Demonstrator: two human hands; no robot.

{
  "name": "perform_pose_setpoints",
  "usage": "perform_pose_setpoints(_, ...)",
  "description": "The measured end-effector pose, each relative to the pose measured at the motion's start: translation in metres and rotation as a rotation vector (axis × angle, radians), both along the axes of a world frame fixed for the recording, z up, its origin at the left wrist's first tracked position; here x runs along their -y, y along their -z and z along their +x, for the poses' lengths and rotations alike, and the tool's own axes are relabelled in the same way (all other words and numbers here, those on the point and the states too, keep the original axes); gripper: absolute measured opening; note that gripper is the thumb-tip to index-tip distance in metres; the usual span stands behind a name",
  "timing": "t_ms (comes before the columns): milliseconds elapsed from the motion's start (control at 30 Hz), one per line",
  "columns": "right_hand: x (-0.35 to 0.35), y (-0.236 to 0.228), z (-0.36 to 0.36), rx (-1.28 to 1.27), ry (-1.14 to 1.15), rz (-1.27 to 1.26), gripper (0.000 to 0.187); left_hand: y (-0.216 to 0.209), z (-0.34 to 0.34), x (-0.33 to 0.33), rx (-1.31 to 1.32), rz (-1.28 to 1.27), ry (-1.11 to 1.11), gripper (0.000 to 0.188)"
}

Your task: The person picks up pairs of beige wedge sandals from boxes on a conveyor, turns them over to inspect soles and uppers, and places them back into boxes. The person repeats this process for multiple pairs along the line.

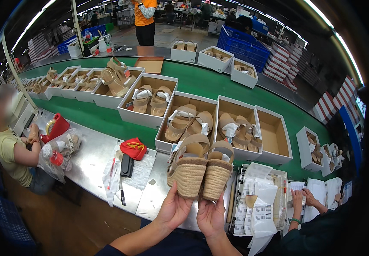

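A pair of tan wedge sandals with woven rope heels is held up in front of me, heels facing me. My left hand [175,210] grips the left wedge sandal [187,177] from below, while my right hand [211,216] has its fingers closed around the base of the right wedge sandal [217,179]. Just beyond them, a white shoebox [164,141] holds two tan sandals with white paper around the straps. Right of it is another box of sandals [238,130], then a shoebox [274,133] with a bare brown inside.
The green conveyor [193,79] carries several more shoeboxes. A metal table [93,168] holds a red cloth [133,149], a black case [127,165] and a tape dispenser [56,128]. A tray of printed sheets [259,200] lies right. One person sits left; another's hands [302,199] handle papers at right.
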State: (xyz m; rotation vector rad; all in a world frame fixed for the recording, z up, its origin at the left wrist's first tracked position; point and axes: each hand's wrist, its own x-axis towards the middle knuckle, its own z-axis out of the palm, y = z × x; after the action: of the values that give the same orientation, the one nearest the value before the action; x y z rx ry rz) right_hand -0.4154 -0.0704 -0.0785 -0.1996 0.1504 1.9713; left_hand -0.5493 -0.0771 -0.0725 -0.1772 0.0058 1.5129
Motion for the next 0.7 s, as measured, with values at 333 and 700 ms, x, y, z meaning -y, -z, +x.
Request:
perform_pose_setpoints(333,0.006,0.0,-0.004,0.091,-0.016,0.041,0.048,0.015,-0.001,0.009,0.096,0.039,0.02,0.041)
perform_pose_setpoints(700,0.01,0.001,-0.001,0.087,-0.062,0.098,0.053,0.03,-0.009,0.017,0.126,0.126,0.134,0.045)
